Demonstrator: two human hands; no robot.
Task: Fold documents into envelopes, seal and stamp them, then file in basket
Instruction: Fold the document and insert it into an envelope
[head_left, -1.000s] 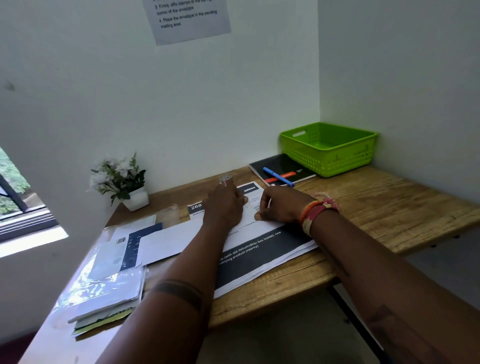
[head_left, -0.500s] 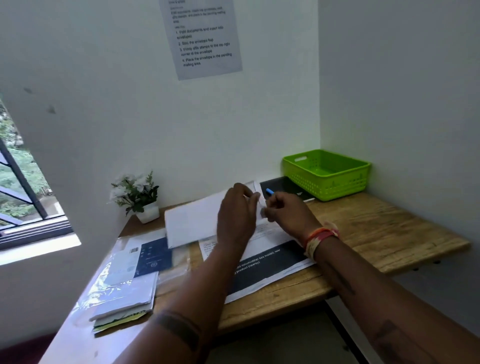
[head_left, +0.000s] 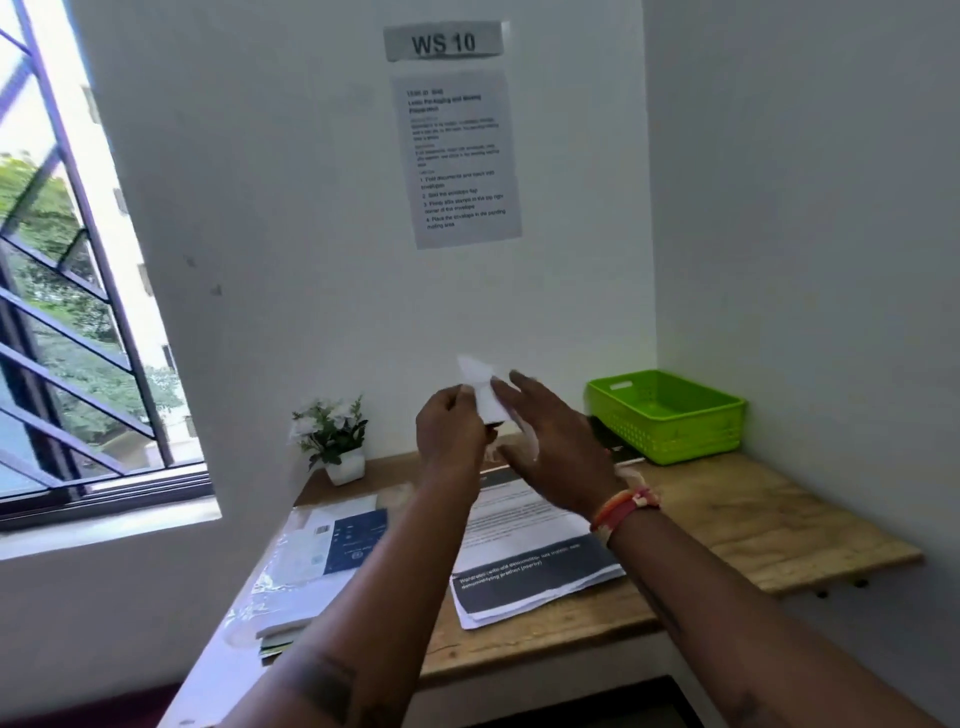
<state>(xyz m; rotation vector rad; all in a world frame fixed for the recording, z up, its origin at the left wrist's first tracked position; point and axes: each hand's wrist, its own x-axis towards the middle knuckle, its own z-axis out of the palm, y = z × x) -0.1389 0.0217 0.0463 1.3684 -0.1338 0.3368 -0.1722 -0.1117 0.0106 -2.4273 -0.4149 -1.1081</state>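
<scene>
white envelope (head_left: 480, 392) is held up above the counter's (head_left: 753, 512) back edge, blurred. left hand (head_left: 449, 434) grips it with curled fingers; right hand (head_left: 553, 441) touches it, fingers straight and spread. documents (head_left: 530, 566) lie below near the front edge, green basket (head_left: 667, 415) in the back right corner.

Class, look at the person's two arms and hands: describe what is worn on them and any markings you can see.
Both forearms are bare, with no sleeves in view. The right wrist wears a bunch of thread bracelets in red, orange and cream. The left forearm has a dark tattoo band near the frame's bottom edge. Left hand and right hand wear no gloves.
</scene>
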